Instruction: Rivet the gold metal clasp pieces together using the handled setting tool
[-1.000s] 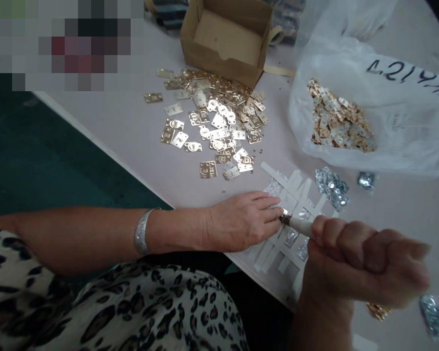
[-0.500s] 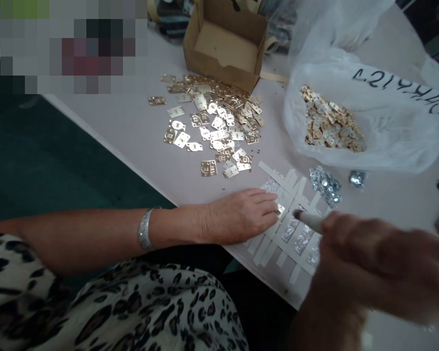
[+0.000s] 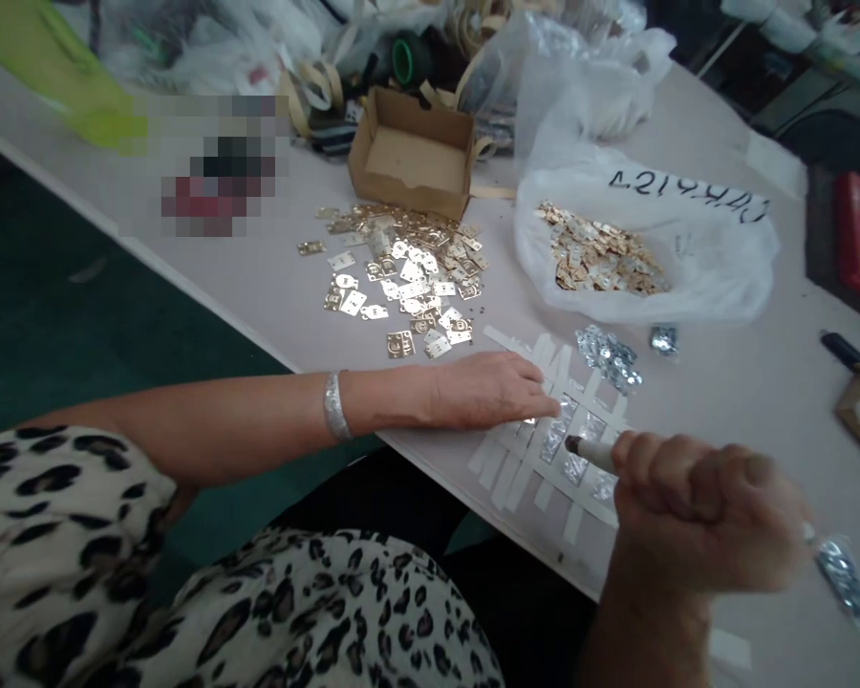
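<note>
White tape strips [image 3: 548, 487] crossed into a lattice near the edge of a pale table [image 3: 244, 306], with silver foil patches [image 3: 555, 440] showing through the gaps. Left hand [image 3: 483, 392] lying flat and open, fingers close together, fingertips [image 3: 545, 406] on the upper left of the lattice. Silver bangle [image 3: 336, 406] around that wrist; leopard-print clothing [image 3: 57, 535] below the arm. Right hand [image 3: 702, 511] clenched in a tight fist around a white pen-like tool [image 3: 591, 454], its dark tip over the lattice, contact with the foil impossible to tell. Beyond the lattice, a loose spread of small brass plates [image 3: 401, 287] on the table, just in front of an open cardboard box [image 3: 412, 158]. Further right, a clear plastic bag [image 3: 709, 277] holding more brass plates [image 3: 598, 248], dark handwritten numbers along its side. Small silver pieces [image 3: 608, 358] between bag and lattice; a silver packet [image 3: 842, 578] just beside the right fist.
</note>
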Demonstrator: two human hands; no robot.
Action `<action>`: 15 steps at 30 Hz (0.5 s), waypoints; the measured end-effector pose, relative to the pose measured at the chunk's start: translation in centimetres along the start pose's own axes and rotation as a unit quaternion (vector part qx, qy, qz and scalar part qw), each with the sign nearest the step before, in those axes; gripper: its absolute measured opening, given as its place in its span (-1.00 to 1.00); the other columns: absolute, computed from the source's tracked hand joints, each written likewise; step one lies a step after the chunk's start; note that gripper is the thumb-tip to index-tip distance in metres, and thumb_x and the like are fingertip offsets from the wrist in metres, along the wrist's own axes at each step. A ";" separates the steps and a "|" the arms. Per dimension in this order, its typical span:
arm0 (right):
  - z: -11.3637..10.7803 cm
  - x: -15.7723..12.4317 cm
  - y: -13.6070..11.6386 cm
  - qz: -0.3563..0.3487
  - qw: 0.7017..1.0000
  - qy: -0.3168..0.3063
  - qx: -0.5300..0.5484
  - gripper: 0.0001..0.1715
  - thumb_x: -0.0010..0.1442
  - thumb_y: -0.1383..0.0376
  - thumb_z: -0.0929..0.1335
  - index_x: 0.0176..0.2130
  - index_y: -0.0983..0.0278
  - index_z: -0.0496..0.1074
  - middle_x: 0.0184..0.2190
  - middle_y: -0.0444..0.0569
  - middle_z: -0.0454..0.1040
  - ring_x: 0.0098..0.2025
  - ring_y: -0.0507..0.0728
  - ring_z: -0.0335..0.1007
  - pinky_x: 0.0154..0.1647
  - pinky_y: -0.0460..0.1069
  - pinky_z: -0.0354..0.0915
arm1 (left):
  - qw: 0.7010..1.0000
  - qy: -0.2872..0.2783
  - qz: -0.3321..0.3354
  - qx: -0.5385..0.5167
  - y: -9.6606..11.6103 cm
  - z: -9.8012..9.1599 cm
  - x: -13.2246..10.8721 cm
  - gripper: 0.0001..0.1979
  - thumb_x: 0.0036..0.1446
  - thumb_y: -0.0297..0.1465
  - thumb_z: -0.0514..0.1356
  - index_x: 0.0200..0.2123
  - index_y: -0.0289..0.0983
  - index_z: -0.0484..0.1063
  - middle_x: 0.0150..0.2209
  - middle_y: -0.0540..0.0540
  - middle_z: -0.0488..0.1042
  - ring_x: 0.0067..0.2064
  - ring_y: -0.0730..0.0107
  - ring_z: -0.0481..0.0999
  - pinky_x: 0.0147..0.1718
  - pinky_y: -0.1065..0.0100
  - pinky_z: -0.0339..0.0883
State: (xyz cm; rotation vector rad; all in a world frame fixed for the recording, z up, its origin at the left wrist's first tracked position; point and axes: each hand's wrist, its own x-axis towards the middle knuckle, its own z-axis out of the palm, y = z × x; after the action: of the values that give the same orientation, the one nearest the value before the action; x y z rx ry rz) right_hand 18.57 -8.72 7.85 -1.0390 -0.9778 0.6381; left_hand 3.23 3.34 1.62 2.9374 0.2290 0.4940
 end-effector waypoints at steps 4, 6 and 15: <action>-1.0 -1.4 0.4 -0.023 0.999 0.032 0.010 -0.57 0.15 0.39 0.22 -0.67 0.24 0.00 -0.75 -0.25 -0.04 -0.75 -0.09 -0.14 -0.69 -0.08 0.02 | 0.998 -0.002 0.031 0.050 0.6 0.1 0.4 -0.82 0.36 -0.46 0.05 -0.18 -0.27 0.46 -0.32 -0.08 0.54 -0.22 0.32 0.46 -0.22 0.30 0.32; -1.3 -1.7 0.6 -0.021 0.998 0.051 0.019 -0.58 0.15 0.39 0.21 -0.67 0.24 0.00 -0.76 -0.26 -0.05 -0.75 -0.09 -0.15 -0.70 -0.08 0.01 | 0.997 0.024 -0.014 0.065 1.9 0.2 -0.1 -0.83 0.34 -0.37 0.08 -0.24 -0.29 0.44 -0.35 -0.08 0.52 -0.26 0.27 0.44 -0.28 0.26 0.30; -1.3 -0.4 1.8 0.023 0.986 0.137 0.095 -0.55 0.09 0.35 0.21 -0.68 0.23 -0.13 -0.81 -0.29 -0.16 -0.81 -0.11 -0.26 -0.77 -0.12 -0.11 | 0.996 0.051 -0.068 -0.010 4.9 -0.1 -3.6 -0.81 0.33 -0.39 0.08 -0.26 -0.29 0.47 -0.16 -0.12 0.56 -0.10 0.30 0.50 -0.13 0.27 0.36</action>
State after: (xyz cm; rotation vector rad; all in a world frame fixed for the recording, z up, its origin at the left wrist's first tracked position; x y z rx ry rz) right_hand 19.56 -8.92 5.83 -0.9514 -0.6428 0.5956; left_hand 0.46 -2.05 1.48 2.8546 0.4318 0.6234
